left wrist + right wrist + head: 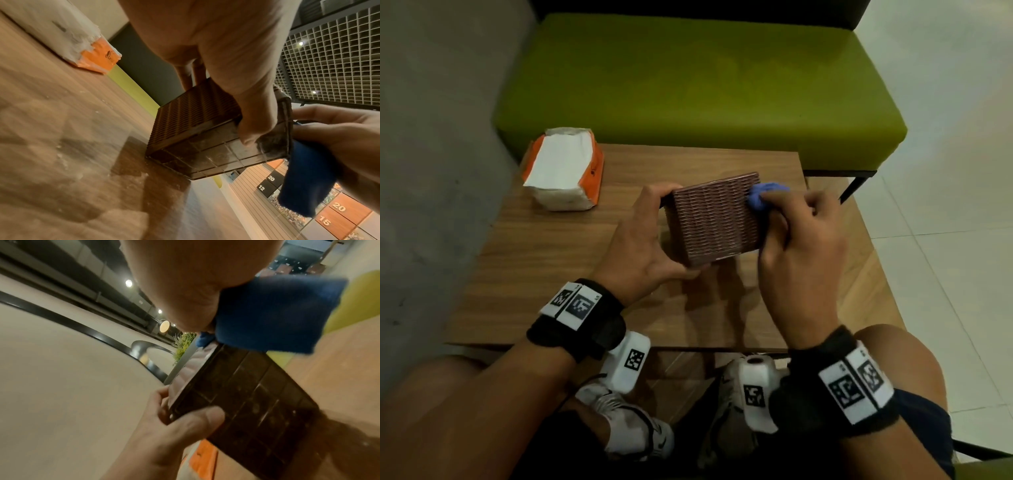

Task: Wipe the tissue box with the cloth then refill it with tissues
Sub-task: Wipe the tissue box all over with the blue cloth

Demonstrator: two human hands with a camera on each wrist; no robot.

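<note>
A brown woven-pattern tissue box (717,219) is tilted up off the wooden table (558,260). My left hand (643,240) grips its left side, thumb on the gridded underside (218,155) and fingers over the far edge. My right hand (801,240) pinches a blue cloth (765,197) and presses it against the box's upper right corner. The cloth (306,181) hangs below my right hand in the left wrist view, and the cloth (273,313) lies on the box's edge (252,399) in the right wrist view. An opened orange pack of white tissues (566,171) lies at the table's far left.
A green upholstered bench (698,85) stands just behind the table. A grey wall (431,137) runs along the left. White tiled floor (945,205) lies to the right. My knees and shoes (640,435) are under the table's near edge.
</note>
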